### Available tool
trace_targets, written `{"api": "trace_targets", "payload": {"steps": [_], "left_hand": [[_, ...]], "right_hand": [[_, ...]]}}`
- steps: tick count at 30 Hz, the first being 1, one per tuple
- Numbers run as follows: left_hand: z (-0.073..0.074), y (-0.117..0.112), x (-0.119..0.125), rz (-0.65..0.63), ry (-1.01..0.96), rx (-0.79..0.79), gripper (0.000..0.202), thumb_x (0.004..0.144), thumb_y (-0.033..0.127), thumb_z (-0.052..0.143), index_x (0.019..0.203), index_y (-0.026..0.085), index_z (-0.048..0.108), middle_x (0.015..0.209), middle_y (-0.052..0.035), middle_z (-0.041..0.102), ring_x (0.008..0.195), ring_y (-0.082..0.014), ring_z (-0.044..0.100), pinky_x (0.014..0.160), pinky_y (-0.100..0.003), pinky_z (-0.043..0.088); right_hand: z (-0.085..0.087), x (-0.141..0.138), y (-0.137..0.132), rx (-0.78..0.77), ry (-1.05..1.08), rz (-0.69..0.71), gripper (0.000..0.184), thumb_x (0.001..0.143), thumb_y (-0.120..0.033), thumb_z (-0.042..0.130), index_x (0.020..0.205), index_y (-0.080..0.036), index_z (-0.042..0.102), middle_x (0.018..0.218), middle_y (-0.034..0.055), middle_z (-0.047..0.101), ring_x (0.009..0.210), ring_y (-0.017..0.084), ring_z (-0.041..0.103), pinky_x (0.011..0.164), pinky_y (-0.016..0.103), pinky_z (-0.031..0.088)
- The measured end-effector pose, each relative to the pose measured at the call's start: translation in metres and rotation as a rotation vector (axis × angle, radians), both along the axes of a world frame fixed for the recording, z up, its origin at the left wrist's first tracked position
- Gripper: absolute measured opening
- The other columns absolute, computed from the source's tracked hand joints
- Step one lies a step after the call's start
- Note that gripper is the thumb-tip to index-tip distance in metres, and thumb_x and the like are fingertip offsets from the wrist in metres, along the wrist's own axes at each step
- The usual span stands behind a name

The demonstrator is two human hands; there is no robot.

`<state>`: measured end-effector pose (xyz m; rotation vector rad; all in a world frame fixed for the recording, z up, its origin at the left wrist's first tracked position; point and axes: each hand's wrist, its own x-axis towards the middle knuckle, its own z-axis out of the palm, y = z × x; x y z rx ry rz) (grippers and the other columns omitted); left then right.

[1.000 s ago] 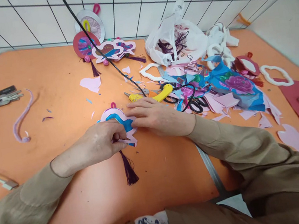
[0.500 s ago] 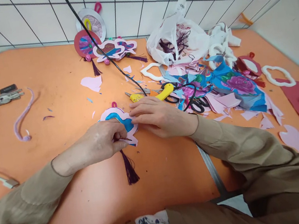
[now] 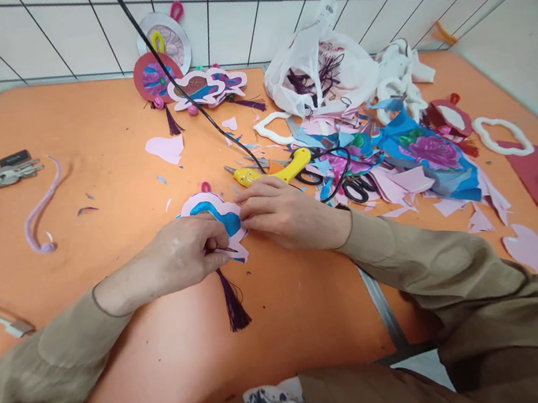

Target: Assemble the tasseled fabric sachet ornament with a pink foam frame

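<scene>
A cloud-shaped pink paper ornament (image 3: 238,234) with a blue inner panel lies in front of me. It has a small magenta loop (image 3: 205,187) at its top and a dark purple tassel (image 3: 234,304) hanging below. My left hand (image 3: 185,248) is closed on the ornament's lower left part, with curled fingers covering much of it. At the right edge, my right hand (image 3: 291,215) pinches the border between its fingertips and thumb; the thumb is mostly hidden. Just beyond the right hand lies a yellow glue gun (image 3: 297,165).
Scissors (image 3: 358,188), paper scraps and blue floral film (image 3: 423,151) crowd the right. Behind stand a white plastic bag (image 3: 320,72) and several tasselled ornaments (image 3: 196,91). Keys (image 3: 7,174) and a lilac pipe cleaner (image 3: 41,212) lie left. A black cord (image 3: 193,101) crosses the view.
My right hand has shifted very slightly down and closed in on the ornament's right edge. The left hand and the ornament stay nearly in place.
</scene>
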<state>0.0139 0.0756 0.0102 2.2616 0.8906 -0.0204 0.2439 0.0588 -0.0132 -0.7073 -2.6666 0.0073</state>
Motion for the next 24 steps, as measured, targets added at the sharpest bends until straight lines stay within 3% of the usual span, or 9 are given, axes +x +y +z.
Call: {"api": "trace_targets", "payload": {"steps": [10,24], "left_hand": [[0.001,-0.0001,0.0009,0.007,0.007,-0.005,0.012,0.082,0.028,0.064,0.077,0.018,0.066,0.073,0.0009,0.059,0.061,-0.0111,0.045,0.056,-0.025,0.032],[0.0003,0.0002,0.0016,0.008,-0.003,0.003,0.01,0.081,0.026,0.062,0.077,0.018,0.067,0.07,0.0011,0.058,0.059,-0.011,0.045,0.054,-0.025,0.031]], "right_hand": [[0.0011,-0.0018,0.001,-0.008,-0.009,-0.003,0.02,0.094,-0.014,0.048,0.091,-0.018,0.067,0.098,0.0066,0.07,0.107,0.022,0.056,0.093,0.041,0.041],[0.0012,-0.0043,0.0051,0.037,-0.088,-0.026,0.026,0.097,-0.017,0.044,0.079,-0.018,0.063,0.085,0.0051,0.065,0.095,0.019,0.055,0.089,0.037,0.04]]}}
